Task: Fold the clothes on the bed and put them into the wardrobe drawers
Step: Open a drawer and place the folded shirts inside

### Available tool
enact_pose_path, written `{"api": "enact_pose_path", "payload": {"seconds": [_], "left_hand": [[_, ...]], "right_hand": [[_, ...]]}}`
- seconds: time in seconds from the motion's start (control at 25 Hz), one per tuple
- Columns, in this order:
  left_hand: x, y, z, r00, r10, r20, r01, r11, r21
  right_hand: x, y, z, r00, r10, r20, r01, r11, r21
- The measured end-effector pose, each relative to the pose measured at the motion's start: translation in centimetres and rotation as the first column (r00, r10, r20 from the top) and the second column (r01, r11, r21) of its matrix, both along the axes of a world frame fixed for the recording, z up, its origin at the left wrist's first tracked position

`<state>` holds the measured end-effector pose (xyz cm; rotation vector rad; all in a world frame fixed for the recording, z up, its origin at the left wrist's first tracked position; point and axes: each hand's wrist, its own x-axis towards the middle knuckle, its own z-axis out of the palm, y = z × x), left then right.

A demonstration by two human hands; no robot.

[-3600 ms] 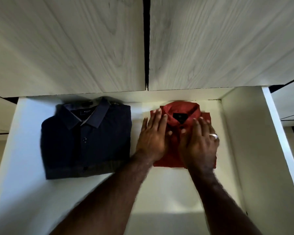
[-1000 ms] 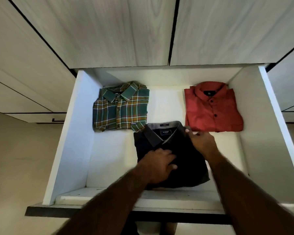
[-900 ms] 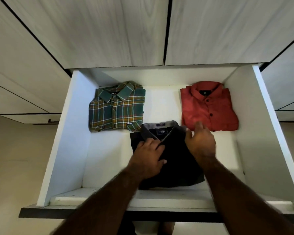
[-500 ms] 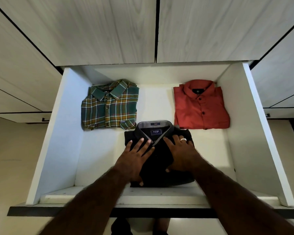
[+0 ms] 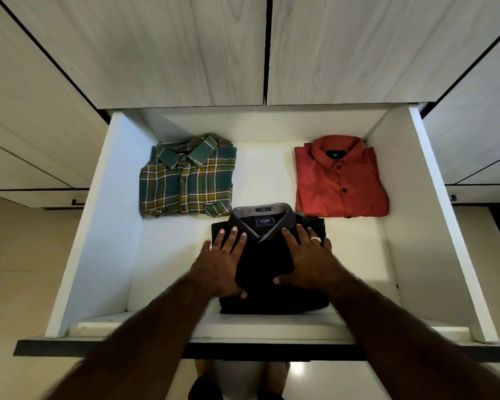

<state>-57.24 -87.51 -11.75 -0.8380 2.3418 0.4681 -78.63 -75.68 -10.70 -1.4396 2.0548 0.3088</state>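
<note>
The left hand [image 5: 220,264] and the right hand [image 5: 309,262] are laid flat, fingers straight, on the black shirt [image 5: 267,264]. Nothing is gripped. The shirt is set at the front of the open drawer [image 5: 98,226], near the checked shirt [image 5: 186,176] and the red shirt [image 5: 339,177]. It is likely soft, light and floppy, so it is best lifted from under both sides. Its collar is pointed at the back wall, front to back.
</note>
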Motion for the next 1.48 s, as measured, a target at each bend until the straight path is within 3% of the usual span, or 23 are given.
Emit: {"api": "enact_pose_path", "payload": {"seconds": [0.16,0.36,0.56,0.8,1.04,1.48], "left_hand": [[1.7,0.6,3.4,0.950,0.210,-0.232,-0.199,0.977,0.070],[4.6,1.9,9.2,0.811,0.465,-0.354,-0.349,0.872,0.344],[9.3,8.0,13.1,0.915,0.175,-0.363,-0.131,0.981,0.144],[12.5,10.6,12.6,0.919,0.017,-0.394,-0.059,0.994,-0.094],[12.5,10.8,11.8,0.902,-0.027,-0.430,-0.044,0.987,-0.155],[7.6,1.4,10.9,0.846,0.027,-0.533,-0.116,0.984,-0.134]], "right_hand": [[0.9,0.9,3.3,0.996,-0.067,0.065,0.080,0.970,-0.230],[3.0,3.3,8.7,0.919,-0.132,0.371,0.244,0.930,-0.275],[8.3,9.6,11.8,0.909,-0.098,0.406,0.204,0.952,-0.227],[11.4,12.9,11.0,0.994,-0.006,0.110,0.042,0.942,-0.333],[11.5,13.1,10.4,0.998,0.039,-0.041,-0.052,0.916,-0.397],[5.8,4.2,10.4,0.993,0.075,-0.090,-0.110,0.863,-0.494]]}}
